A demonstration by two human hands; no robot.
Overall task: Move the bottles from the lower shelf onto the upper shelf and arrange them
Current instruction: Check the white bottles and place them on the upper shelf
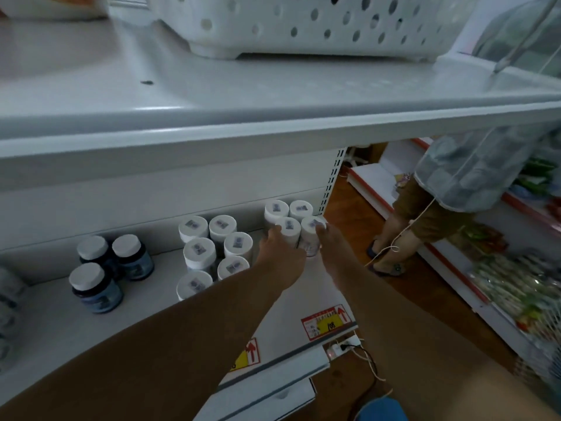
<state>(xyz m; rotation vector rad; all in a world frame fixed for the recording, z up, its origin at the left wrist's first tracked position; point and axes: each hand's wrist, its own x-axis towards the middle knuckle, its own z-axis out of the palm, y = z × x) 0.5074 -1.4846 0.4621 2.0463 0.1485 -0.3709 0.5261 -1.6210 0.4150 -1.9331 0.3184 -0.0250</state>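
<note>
On the lower shelf (54, 323) stand several white-capped bottles. At its far right end is a cluster of white bottles; my left hand (280, 253) grips the front left one (290, 224) and my right hand (329, 244) grips the front right one (312, 227). Two more white bottles (276, 208) stand just behind them. A second group of white bottles (212, 250) sits to the left. Three dark blue bottles (97, 287) with white caps stand further left. The upper shelf (212, 95) runs wide above.
A white perforated basket (303, 22) stands on the upper shelf at the back. Price tags (328, 322) stick to the lower shelf's front edge. A person (449, 189) stands in the aisle at right beside another shelf of packaged goods (516, 287). A power strip (343, 347) lies on the wooden floor.
</note>
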